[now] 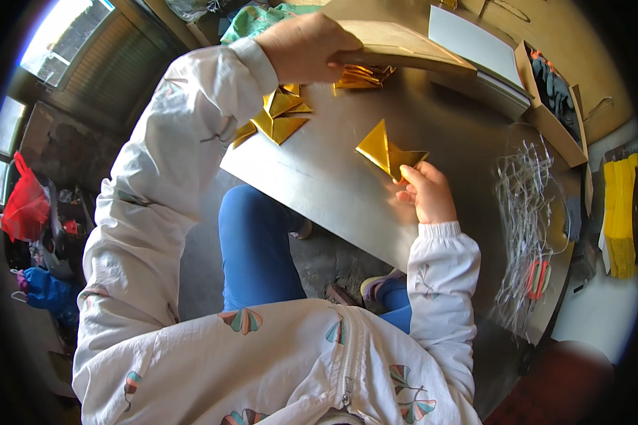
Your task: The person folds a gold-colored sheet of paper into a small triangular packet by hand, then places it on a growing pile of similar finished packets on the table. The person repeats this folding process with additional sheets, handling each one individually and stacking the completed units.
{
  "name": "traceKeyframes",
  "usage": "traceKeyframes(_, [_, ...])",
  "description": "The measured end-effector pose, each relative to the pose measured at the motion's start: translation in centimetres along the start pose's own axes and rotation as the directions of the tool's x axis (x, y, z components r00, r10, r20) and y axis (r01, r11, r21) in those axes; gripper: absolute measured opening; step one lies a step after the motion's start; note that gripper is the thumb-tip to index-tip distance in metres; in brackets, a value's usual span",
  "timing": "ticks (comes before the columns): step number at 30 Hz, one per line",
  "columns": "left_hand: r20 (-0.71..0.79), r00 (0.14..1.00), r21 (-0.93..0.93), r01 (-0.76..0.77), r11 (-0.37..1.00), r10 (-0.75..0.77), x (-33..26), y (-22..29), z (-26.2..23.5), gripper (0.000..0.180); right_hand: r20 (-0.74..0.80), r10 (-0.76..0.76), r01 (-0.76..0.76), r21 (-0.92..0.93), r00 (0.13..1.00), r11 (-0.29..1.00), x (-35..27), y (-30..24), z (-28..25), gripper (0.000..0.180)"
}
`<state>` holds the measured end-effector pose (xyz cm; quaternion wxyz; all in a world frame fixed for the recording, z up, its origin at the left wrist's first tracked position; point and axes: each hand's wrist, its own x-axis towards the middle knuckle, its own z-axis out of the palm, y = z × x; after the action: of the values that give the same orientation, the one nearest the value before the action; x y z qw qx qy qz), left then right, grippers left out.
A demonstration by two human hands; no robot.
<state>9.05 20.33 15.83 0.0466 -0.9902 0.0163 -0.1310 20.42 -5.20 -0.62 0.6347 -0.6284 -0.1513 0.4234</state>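
Two hands at work: right hand (427,193) pinches a folded gold paper triangle (388,151) on the grey metal tabletop (319,177); left hand (305,48) grips a brown cardboard sheet (397,42) at far left over more gold folded pieces (280,117). Step judged mid-folding; next calls for a firm crease.

Right hand (427,193) pinching gold folded paper (386,150), left hand (306,48) lifting brown cardboard (404,44) — grey table (333,177).
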Motion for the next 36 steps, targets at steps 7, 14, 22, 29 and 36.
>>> traceKeyframes(7, [0.041, 0.999, -0.043, 0.009, 0.999, -0.007, 1.9, -3.6, -4.1, 0.036, 0.087, 0.077, -0.062, -0.163, 0.993, 0.985, 5.8, -1.4, 2.2, 0.014])
traceKeyframes(14, [0.045, 0.999, 0.009, -0.030, 0.999, 0.030, 2.3, -4.1, -4.1, 0.034, 0.051, 0.091, -0.077, -0.227, 0.995, 0.971, 6.0, -1.8, 1.8, 0.015])
traceKeyframes(22, [-0.047, 0.999, 0.022, -0.024, 0.999, 0.025, 3.7, -6.1, -2.7, 0.034, 0.035, 0.050, -0.044, -0.161, 0.998, 0.986, 4.5, -1.1, 0.1, 0.015])
traceKeyframes(29, [-0.062, 0.997, 0.054, 0.040, 0.998, -0.036, 4.9, -7.8, -1.0, 0.035, -0.041, -0.194, 0.153, -0.467, 0.980, 0.871, 4.2, -0.5, -1.1, 0.017])
traceKeyframes(36, [-0.053, 0.998, 0.079, -0.016, 0.997, 0.020, 5.1, -9.1, -1.0, 0.035, -0.048, -0.501, 0.099, -0.960, 0.864, 0.262, 4.4, -7.1, -1.1, 0.039])
